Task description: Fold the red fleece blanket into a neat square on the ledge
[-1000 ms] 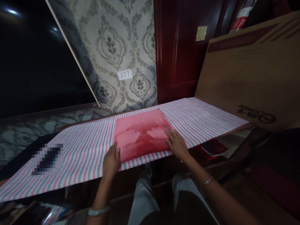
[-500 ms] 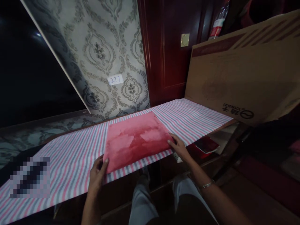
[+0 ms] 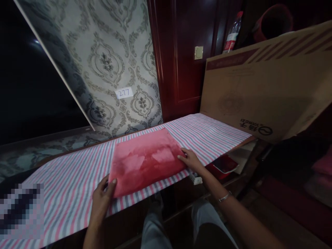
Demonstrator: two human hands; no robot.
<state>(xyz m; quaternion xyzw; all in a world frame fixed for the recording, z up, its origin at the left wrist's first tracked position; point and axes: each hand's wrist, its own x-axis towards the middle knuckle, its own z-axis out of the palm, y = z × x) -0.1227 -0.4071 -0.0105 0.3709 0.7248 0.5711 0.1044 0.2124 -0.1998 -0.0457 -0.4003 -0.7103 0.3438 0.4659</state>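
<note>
A flat, square pink-and-red cushion cover (image 3: 145, 160) lies on a striped cloth (image 3: 77, 180) that covers a long table. Its surface has a cloudy pattern, darker red toward the near side. My left hand (image 3: 103, 191) grips the near left corner, thumb on top and fingers partly hidden at the edge. At the near right corner, my right hand (image 3: 190, 159) pinches the edge in the same way. Both hands are closed on the cover, which rests nearly flat on the cloth.
A big cardboard box (image 3: 259, 86) stands at the table's right end, with a plastic bottle (image 3: 232, 33) behind it. A dark screen (image 3: 38, 76) is at the left, before the patterned wall (image 3: 106, 62). Under the table's right side sits a red container (image 3: 224, 166).
The view has shifted slightly, so the whole scene sits a little lower and further left. Both hands keep their hold on the cover's near corners.
</note>
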